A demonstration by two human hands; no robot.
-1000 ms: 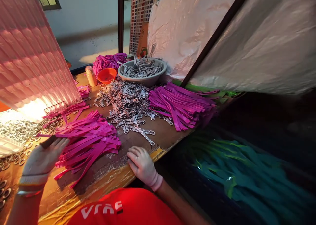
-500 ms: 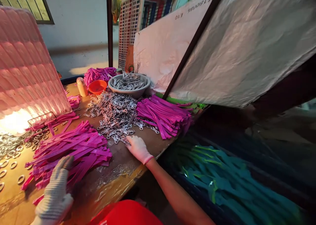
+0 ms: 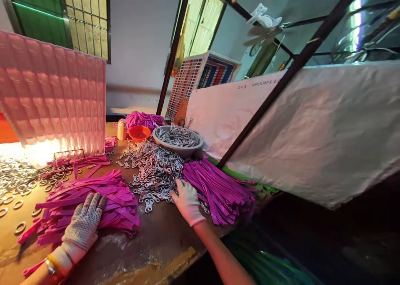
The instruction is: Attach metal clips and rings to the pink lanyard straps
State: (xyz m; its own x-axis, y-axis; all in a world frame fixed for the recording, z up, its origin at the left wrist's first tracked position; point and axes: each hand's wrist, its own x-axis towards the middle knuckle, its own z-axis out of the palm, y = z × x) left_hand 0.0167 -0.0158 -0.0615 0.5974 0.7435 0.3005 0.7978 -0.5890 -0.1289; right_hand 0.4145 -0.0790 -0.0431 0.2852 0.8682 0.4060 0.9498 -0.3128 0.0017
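My left hand (image 3: 83,224), in a knitted glove with a dotted back, lies on a loose pile of magenta straps (image 3: 117,201), its fingers stretched out. My right hand (image 3: 189,203), in a pale glove, rests at the near right side of a heap of small silver metal pieces with looped ends (image 3: 156,168). Its thumb and forefinger are apart, and I see nothing between them. Just right of that hand lies a neater bundle of magenta straps (image 3: 218,189). Loose metal rings (image 3: 20,228) are scattered on the table at the left.
Behind the heap stand a grey basin (image 3: 200,145) of metal pieces, an orange bowl (image 3: 139,133) and a small bottle (image 3: 121,130). A pink ridged panel (image 3: 62,97) rises at left before a bright light. A dark slanted post (image 3: 265,106) and white sheeting (image 3: 328,131) border the right.
The head view has tilted up and levelled. My right hand has shifted right along the heap towards the strap bundle. My left hand has moved flatter onto the loose straps.
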